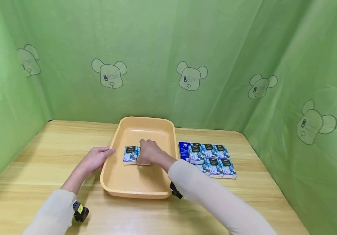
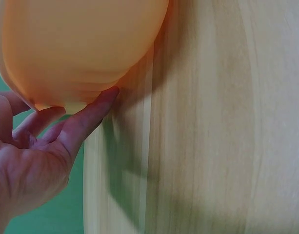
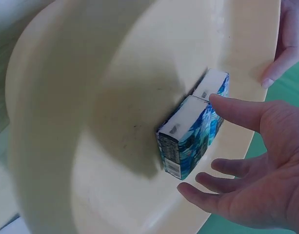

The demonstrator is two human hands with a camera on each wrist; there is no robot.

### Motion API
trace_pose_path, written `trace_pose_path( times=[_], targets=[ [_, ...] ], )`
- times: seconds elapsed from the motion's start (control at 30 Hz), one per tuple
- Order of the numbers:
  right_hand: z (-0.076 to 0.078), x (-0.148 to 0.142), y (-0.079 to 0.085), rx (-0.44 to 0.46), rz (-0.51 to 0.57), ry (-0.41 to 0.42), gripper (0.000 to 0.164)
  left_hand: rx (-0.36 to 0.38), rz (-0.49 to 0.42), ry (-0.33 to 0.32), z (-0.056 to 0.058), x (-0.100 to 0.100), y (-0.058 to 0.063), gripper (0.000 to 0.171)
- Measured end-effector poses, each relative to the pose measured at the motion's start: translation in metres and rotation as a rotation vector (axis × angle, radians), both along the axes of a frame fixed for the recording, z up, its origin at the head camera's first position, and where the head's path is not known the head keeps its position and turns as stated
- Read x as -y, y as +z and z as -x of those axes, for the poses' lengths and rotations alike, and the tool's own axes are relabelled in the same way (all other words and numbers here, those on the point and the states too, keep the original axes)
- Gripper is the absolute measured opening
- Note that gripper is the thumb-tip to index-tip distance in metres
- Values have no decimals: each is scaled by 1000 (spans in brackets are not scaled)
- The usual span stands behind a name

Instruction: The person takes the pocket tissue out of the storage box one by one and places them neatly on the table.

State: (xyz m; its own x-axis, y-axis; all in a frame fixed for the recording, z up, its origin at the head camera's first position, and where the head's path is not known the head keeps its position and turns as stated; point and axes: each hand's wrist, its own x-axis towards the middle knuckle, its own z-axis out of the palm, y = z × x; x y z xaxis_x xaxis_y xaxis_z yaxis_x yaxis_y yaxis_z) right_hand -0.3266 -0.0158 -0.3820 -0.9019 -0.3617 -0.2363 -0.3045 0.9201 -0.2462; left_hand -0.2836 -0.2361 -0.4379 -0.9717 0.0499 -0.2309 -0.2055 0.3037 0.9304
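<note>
A yellow plastic tray (image 1: 139,184) stands on the table. My left hand (image 1: 94,159) grips its left rim, thumb over the edge, fingers (image 2: 93,109) against the outer wall. Two small blue flowered tissue packs lie side by side inside: the left pack (image 1: 130,156) is in plain sight, while my right hand (image 1: 151,152) partly covers the right pack (image 1: 145,163). In the right wrist view, the right hand's thumb (image 3: 237,109) and fingers spread loosely around the nearer pack (image 3: 181,119). Its fingertips look apart from the pack; whether the thumb touches it, I cannot tell.
Right of the tray, several more flowered tissue packs (image 1: 215,168) lie in rows, one pack (image 1: 196,154) raised on others. Plain dark-blue packs (image 1: 184,149) sit at their left edge. A green curtain (image 1: 151,65) encloses the wooden table (image 1: 54,147) behind and at the sides.
</note>
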Motion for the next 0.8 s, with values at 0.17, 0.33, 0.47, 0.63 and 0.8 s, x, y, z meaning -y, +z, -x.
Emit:
trace_pose_path(
  times=[0.17, 0.33, 0.47, 0.63, 0.8],
  targets=[
    [2, 1, -4, 2, 12, -21, 79, 2, -1, 2, 0, 1, 1, 62],
    [2, 1, -9, 16, -5, -35, 81, 5, -7, -7, 0, 1, 0, 61],
    [2, 1, -12, 15, -21, -24, 81, 0, -9, -4, 1, 1, -1, 61],
    [1, 1, -13, 9, -29, -12, 74, 1, -14, -6, 0, 0, -1, 62],
    [-1, 2, -12, 19, -8, -23, 71, 5, -10, -1, 0, 0, -1, 62]
  ],
)
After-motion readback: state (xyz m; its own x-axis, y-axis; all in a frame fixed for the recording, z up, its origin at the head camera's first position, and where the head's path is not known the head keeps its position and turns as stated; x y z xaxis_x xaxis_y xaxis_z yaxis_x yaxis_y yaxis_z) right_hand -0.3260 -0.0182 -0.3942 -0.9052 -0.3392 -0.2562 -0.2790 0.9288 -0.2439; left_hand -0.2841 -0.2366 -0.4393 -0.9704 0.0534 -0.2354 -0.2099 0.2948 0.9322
